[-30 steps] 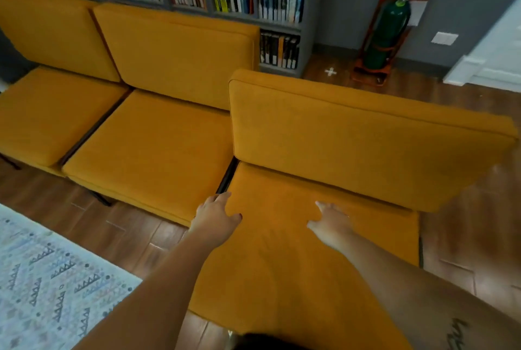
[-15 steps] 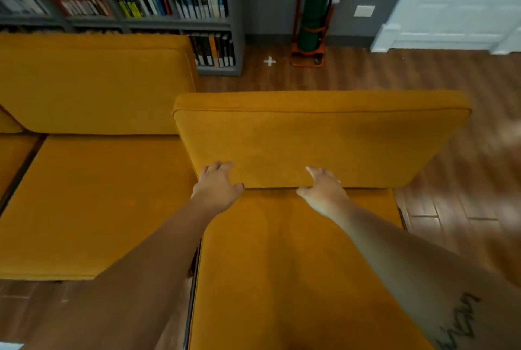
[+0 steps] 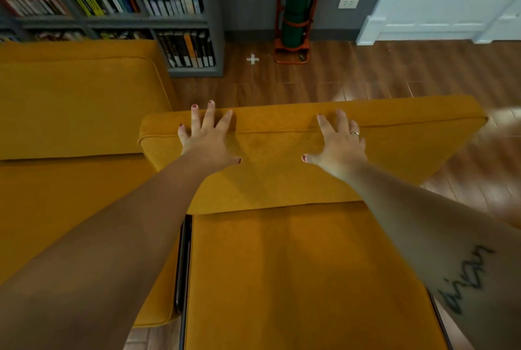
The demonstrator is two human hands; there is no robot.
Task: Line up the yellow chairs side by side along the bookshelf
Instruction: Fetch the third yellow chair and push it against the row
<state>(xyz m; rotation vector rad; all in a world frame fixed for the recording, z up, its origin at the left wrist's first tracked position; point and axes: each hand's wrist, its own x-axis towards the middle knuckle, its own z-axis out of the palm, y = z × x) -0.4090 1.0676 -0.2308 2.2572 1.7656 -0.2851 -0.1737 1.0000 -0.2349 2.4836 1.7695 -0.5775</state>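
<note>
Against the grey bookshelf [image 3: 194,22] sits one yellow chair [image 3: 73,113], its nubby fabric cushion square with piped edges, and just right of it stands the nearer yellow chair [image 3: 282,265] — set forward, with bare wood floor [image 3: 352,73] open behind its back. Our left hand [image 3: 208,135] and right hand [image 3: 337,141] lie flat on that backrest's top edge, fingers spread, gripping nothing.

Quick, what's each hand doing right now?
Left hand: open, fingers spread, flat on the chair backrest.
Right hand: open, flat on the same backrest, gripping nothing.
</note>
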